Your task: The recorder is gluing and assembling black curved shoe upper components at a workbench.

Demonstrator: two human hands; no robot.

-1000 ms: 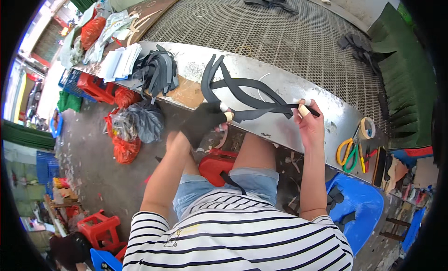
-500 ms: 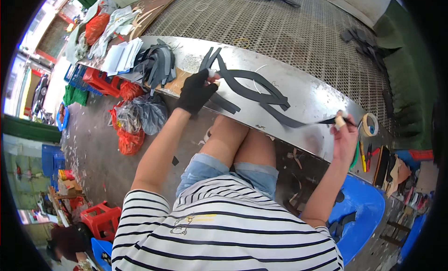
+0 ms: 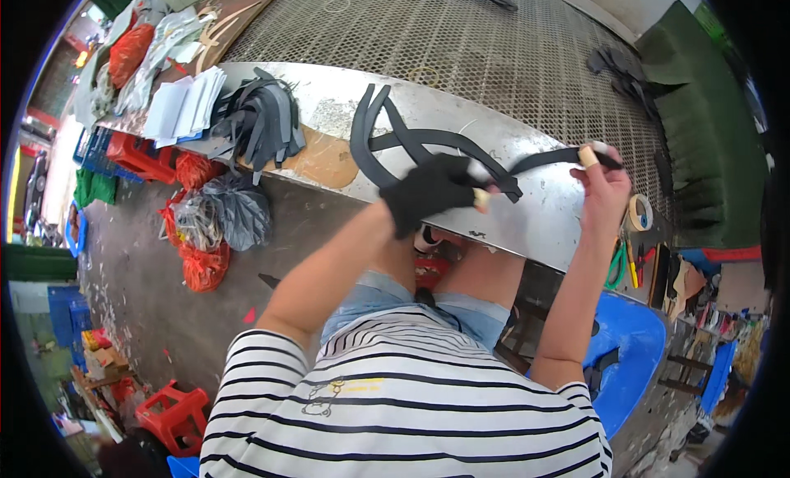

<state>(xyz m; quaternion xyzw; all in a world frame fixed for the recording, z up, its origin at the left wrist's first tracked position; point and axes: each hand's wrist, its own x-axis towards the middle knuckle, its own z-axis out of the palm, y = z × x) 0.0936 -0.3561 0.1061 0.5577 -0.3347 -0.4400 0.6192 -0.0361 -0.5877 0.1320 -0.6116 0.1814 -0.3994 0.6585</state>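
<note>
Several dark strips [image 3: 403,134] lie crossed on the metal tabletop [image 3: 543,223], partly obscured by my gloved left hand [image 3: 432,193], with a tape roll [image 3: 632,211] near my right hand [image 3: 605,190]. It pinches one dark band [image 3: 547,158] over the tabletop; whether the blurred left fingers grip anything, I cannot tell. Since the earlier frame, my left hand has shifted rightward.

The left hand [image 3: 434,190], gloved in black, is extended rightward on a slanted forearm [image 3: 329,272]; the right hand [image 3: 604,186] is raised, its pale-wrapped fingers [image 3: 587,156] pinched together.
</note>
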